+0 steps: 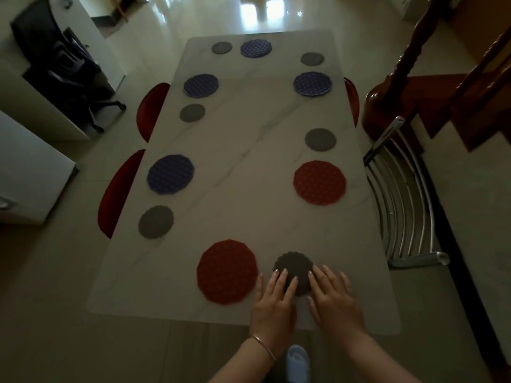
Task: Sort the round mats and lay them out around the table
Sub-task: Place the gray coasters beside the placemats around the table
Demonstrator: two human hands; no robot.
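Round mats ring a long white marble table [249, 150]. At the near edge a large red mat [226, 272] lies beside a small dark scalloped mat [294, 268]. My left hand [273, 302] and my right hand [334, 299] lie flat with fingers spread, fingertips resting on that dark mat's near half. Another red mat [320, 183] lies at the right, with a grey mat [320, 140] beyond it. Blue patterned mats [170, 174] [201, 85] [312, 83] [256, 48] alternate with small grey mats [156, 222] [192, 113] [312, 59] [221, 47].
Red chair seats [119, 194] [152, 111] are tucked under the table's left side. A metal chair back [403, 205] stands at the right, with a wooden stair post [392, 100] behind it. A dark office chair [72, 76] sits far left. My blue slipper [297, 363] shows below the table edge.
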